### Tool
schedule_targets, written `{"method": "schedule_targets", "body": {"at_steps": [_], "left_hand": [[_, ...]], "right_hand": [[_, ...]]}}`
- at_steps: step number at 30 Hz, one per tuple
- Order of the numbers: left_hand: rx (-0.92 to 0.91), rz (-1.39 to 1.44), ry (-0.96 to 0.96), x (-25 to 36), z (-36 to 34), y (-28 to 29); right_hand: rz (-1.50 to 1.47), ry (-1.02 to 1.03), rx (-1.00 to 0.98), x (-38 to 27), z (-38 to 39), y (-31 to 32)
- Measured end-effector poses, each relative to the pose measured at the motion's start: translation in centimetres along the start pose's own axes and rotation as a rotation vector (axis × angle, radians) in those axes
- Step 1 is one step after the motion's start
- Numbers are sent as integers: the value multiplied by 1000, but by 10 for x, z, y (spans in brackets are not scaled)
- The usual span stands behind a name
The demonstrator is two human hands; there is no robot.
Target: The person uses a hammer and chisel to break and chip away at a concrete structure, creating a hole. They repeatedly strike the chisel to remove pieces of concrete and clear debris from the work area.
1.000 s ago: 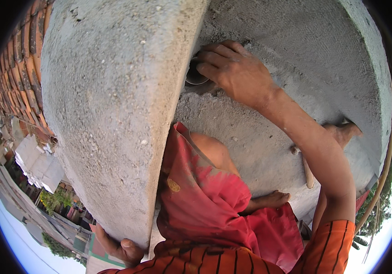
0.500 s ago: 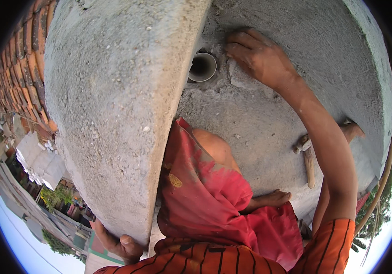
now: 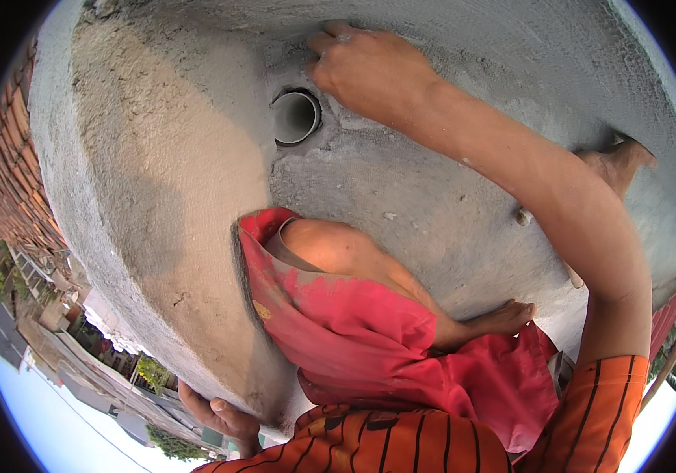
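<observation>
My right hand (image 3: 369, 71) is closed, fingers curled against the grey concrete by the base of the far wall. Whether it pinches anything cannot be seen. Just left of it, a round pipe opening (image 3: 295, 118) is set in the concrete corner. My left hand (image 3: 224, 414) grips the outer edge of the thick concrete wall (image 3: 196, 181) at lower left, with thumb and a finger showing. Behind my right forearm lies a hammer (image 3: 523, 217); only bits of its head and wooden handle show.
My bent knee (image 3: 326, 243) in red shorts presses near the left wall, and my bare foot (image 3: 507, 317) rests on the concrete floor (image 3: 401, 217). The plastered wall (image 3: 582, 71) curves along the right. Beyond the left wall are roof tiles (image 3: 11, 173) and buildings far below.
The view has shifted, showing more of the left wall's inner face. My right hand stays close to the pipe, now nearer the wall above it. My forearm covers more of the hammer.
</observation>
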State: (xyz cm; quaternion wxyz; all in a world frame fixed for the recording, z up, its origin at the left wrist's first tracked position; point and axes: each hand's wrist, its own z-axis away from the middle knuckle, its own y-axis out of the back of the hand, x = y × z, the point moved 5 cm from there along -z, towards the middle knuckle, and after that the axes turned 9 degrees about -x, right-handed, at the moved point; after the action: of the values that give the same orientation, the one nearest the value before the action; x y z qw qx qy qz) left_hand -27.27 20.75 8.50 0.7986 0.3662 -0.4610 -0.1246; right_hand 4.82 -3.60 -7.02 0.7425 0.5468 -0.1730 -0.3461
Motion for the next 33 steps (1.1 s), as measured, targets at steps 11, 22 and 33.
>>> {"method": "schedule_targets", "body": {"at_steps": [11,22,33], "left_hand": [[-73,-12,-5,3,-5,0],[-63,-17,-20,-3,0,1],[78,147,-27,-6,4,-8]], "right_hand": [[-169,-290,272,39,69,-6],[-164,-7,427,0,34,-9],[-229,-54,481,38,55,-23]]}}
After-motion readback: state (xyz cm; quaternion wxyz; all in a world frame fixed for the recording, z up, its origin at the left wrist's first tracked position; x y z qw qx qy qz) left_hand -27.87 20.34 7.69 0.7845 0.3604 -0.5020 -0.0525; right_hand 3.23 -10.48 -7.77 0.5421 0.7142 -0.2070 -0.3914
